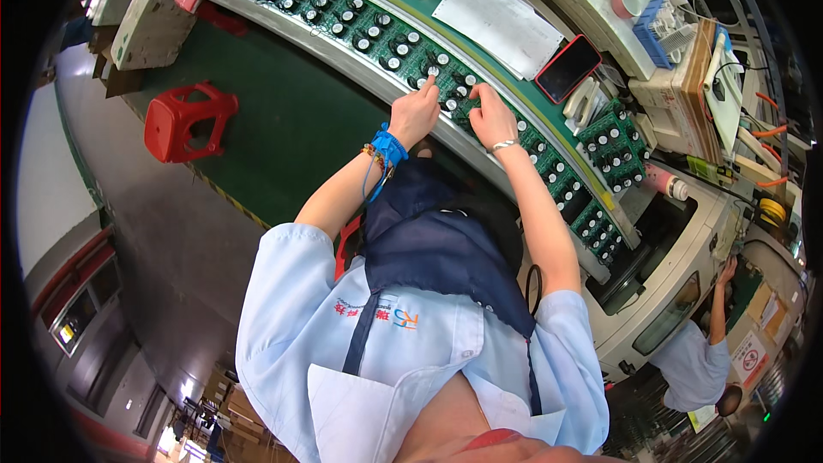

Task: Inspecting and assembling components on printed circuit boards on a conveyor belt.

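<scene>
A long row of green circuit boards point(375, 32), set with round white-topped black parts, runs along the bench edge in front of me. My left hand point(416, 114) is over the boards with its fingers closed, the fingertips at one of the white-topped parts point(433, 71). Whatever it may hold is too small to make out. To its right my right hand point(495, 120) bends its fingers down at the same boards, closed, with the tips partly hidden. A blue wrist strap point(390, 147) with a cord is on my left wrist, and a metal bracelet point(506, 145) on my right.
Beyond the boards lie white paper sheets point(500, 21) and a red-edged phone point(568, 69). More populated boards point(614, 144) are stacked at right, near a pink bottle point(666, 180) and a cream machine point(656, 313). A red stool point(189, 123) stands left; another person point(696, 360) works lower right.
</scene>
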`<action>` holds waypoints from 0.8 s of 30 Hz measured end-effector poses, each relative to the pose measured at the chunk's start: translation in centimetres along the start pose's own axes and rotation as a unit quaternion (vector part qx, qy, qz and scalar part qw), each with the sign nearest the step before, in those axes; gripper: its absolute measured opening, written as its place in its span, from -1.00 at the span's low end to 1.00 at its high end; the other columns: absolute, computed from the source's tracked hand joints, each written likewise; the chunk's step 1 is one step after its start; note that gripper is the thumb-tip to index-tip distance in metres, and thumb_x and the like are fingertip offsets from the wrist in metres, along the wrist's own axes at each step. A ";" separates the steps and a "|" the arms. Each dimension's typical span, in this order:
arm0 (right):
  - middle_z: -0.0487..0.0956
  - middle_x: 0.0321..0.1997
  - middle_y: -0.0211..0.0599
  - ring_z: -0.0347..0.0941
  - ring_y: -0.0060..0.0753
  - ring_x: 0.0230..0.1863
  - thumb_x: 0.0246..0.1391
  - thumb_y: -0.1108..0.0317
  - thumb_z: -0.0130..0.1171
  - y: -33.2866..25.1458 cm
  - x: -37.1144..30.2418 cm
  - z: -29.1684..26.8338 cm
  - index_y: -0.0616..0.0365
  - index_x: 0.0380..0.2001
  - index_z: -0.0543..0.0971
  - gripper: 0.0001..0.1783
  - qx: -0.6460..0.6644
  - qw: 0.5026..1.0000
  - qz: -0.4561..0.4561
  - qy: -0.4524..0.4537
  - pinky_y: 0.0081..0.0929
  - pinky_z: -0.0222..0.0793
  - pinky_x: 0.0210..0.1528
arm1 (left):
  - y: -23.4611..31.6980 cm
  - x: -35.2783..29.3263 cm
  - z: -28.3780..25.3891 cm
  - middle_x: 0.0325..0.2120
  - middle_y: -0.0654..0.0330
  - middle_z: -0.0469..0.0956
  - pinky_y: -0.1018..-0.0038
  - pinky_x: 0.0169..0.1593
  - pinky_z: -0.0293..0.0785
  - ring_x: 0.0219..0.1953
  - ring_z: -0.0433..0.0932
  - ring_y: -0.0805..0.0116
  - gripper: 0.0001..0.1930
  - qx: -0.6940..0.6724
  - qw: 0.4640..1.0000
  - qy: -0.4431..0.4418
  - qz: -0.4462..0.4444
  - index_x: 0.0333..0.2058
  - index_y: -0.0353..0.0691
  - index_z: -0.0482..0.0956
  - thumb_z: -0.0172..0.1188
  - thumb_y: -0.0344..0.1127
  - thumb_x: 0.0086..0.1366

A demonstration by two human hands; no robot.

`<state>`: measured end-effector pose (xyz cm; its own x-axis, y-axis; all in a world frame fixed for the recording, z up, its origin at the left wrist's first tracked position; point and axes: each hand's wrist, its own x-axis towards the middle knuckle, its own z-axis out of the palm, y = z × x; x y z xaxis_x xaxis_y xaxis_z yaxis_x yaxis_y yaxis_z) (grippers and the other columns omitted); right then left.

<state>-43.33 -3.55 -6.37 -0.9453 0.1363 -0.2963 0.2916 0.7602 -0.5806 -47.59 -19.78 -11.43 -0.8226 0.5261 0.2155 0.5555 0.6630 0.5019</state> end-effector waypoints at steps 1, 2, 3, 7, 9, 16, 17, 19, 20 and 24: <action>0.43 -0.28 -0.19 0.39 0.00 -0.31 -0.17 0.46 -0.06 0.2 -0.6 0.0 0.07 -0.32 0.30 -0.76 0.015 1.000 -0.010 0.013 -0.14 0.31 -0.31 | -0.1 0.1 0.1 -0.20 0.05 0.47 0.36 -0.50 0.43 -0.56 0.48 0.22 -0.85 0.000 1.000 0.000 0.001 -0.46 -0.24 0.34 0.08 -0.40 -0.06; 0.43 -0.28 -0.19 0.39 0.00 -0.31 -0.17 0.46 -0.06 0.5 -1.3 0.0 0.07 -0.32 0.30 -0.76 0.015 1.000 -0.009 0.014 -0.14 0.31 -0.31 | -0.1 0.3 0.1 -0.21 0.07 0.48 0.35 -0.50 0.43 -0.54 0.49 0.22 -0.85 -0.001 1.000 -0.005 -0.001 -0.46 -0.24 0.34 0.08 -0.40 -0.06; 0.43 -0.28 -0.19 0.39 -0.01 -0.32 -0.17 0.46 -0.07 0.9 -2.0 0.0 0.07 -0.32 0.31 -0.76 0.044 0.999 -0.010 0.020 -0.15 0.31 -0.33 | -0.1 0.4 0.1 -0.21 0.08 0.48 0.35 -0.50 0.43 -0.53 0.49 0.21 -0.84 -0.001 1.000 -0.011 -0.002 -0.45 -0.25 0.35 0.07 -0.39 -0.05; 0.42 -0.29 -0.21 0.39 -0.08 -0.40 -0.16 0.48 -0.10 1.8 -6.0 -1.3 0.09 -0.34 0.34 -0.78 0.103 0.994 0.005 0.039 -0.24 0.30 -0.40 | -0.3 1.5 -0.2 -0.20 0.08 0.48 0.35 -0.48 0.44 -0.52 0.50 0.21 -0.85 -0.029 0.999 0.005 0.016 -0.43 -0.27 0.35 0.05 -0.40 -0.03; 0.43 -0.29 -0.23 0.39 -0.12 -0.44 -0.17 0.50 -0.10 2.7 -8.3 -2.0 0.09 -0.34 0.34 -0.78 0.117 0.992 0.026 0.048 -0.28 0.29 -0.43 | -0.1 2.1 0.2 -0.16 0.07 0.46 0.35 -0.49 0.45 -0.52 0.51 0.20 -0.84 -0.039 0.999 0.007 0.023 -0.42 -0.26 0.34 0.05 -0.40 -0.03; 0.48 -0.18 -0.34 0.34 -0.41 -0.61 -0.17 0.54 -0.11 6.4 -14.0 -3.3 0.12 -0.35 0.35 -0.78 0.146 0.974 0.125 0.118 -0.48 0.26 -0.51 | -0.5 3.4 2.2 -0.07 0.02 0.39 0.26 -0.56 0.44 -0.59 0.51 0.09 -0.81 0.030 0.997 -0.064 0.005 -0.41 -0.24 0.33 0.03 -0.31 -0.01; 0.48 -0.18 -0.32 0.35 -0.40 -0.61 -0.17 0.55 -0.10 6.9 -14.7 -3.4 0.12 -0.35 0.35 -0.78 0.144 0.971 0.136 0.131 -0.49 0.27 -0.51 | -0.3 3.5 2.3 -0.08 0.01 0.40 0.25 -0.55 0.44 -0.58 0.51 0.09 -0.81 0.035 0.997 -0.068 0.003 -0.42 -0.24 0.34 0.04 -0.30 -0.02; 0.47 -0.22 -0.29 0.38 -0.33 -0.55 -0.18 0.56 -0.10 7.6 -16.1 -3.7 0.12 -0.36 0.36 -0.77 0.138 0.966 0.143 0.163 -0.48 0.28 -0.47 | 0.3 4.1 2.3 -0.12 -0.02 0.42 0.22 -0.53 0.44 -0.57 0.51 0.07 -0.83 0.045 0.996 -0.078 0.009 -0.45 -0.23 0.35 0.04 -0.29 -0.02; 0.47 -0.22 -0.29 0.38 -0.33 -0.55 -0.18 0.56 -0.10 8.2 -16.7 -3.5 0.12 -0.36 0.36 -0.77 0.136 0.962 0.155 0.178 -0.48 0.28 -0.47 | 0.9 4.4 2.1 -0.29 -0.03 0.50 0.19 -0.52 0.42 -0.57 0.51 0.05 -0.77 0.064 0.993 -0.099 -0.002 -0.37 -0.26 0.37 0.03 -0.29 -0.03; 0.44 -0.31 -0.25 0.39 -0.15 -0.41 -0.20 0.55 -0.09 9.9 -18.9 -2.5 0.09 -0.36 0.36 -0.76 0.148 0.957 0.146 0.204 -0.36 0.30 -0.39 | -1.1 4.6 2.4 -0.63 0.03 0.49 0.15 -0.56 0.36 -0.59 0.48 0.01 -0.61 0.076 0.987 -0.142 0.004 -0.15 -0.27 0.31 -0.01 -0.27 0.01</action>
<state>-22.96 2.99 -4.67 -0.7776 0.5984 -0.1932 0.5241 0.4470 -0.7249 -51.66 -16.80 -13.05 -0.7633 0.6451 -0.0348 0.5911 0.7192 0.3652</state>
